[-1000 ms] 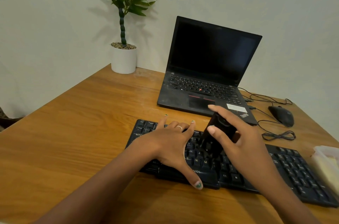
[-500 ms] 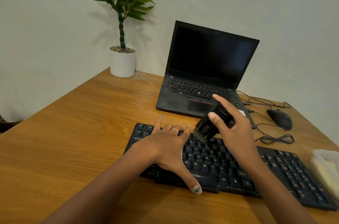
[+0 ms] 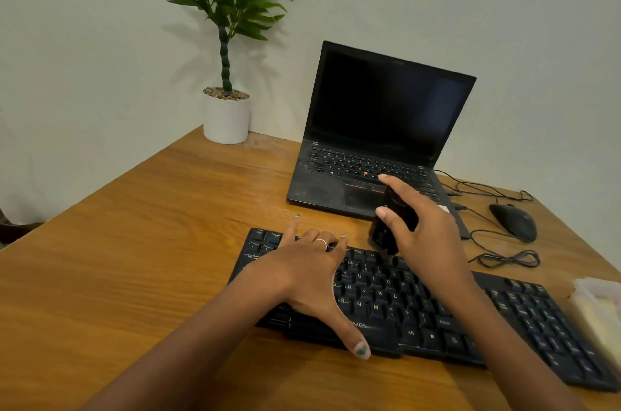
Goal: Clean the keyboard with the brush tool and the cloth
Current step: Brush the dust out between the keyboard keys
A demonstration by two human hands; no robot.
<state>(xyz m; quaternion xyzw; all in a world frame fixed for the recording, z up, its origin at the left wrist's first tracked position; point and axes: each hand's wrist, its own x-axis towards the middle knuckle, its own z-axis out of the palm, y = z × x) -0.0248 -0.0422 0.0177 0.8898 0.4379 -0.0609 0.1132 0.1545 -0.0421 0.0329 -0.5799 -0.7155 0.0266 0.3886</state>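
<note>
1. The keyboard (image 3: pixel 437 316) lies across the desk (image 3: pixel 134 242) from about 9 to 4 o'clock. It looks like light, stiff plastic that slides if pushed. The left hand (image 3: pixel 302 276), fingers spread flat, pins its left end, which seems the right place to hold it.
2. The brush tool (image 3: pixel 386 229) is at the keyboard's 12 o'clock edge, over the top key row. The right hand (image 3: pixel 426 235) pinches its small, hard body between thumb and fingers, bristle end down. It's probably very light; I'd keep the grip on the body.
3. The cloth may be in the box at 3 o'clock, can't tell.
4. Readable writing: "ONICS" on the keyboard's front edge, plus key letters.
</note>
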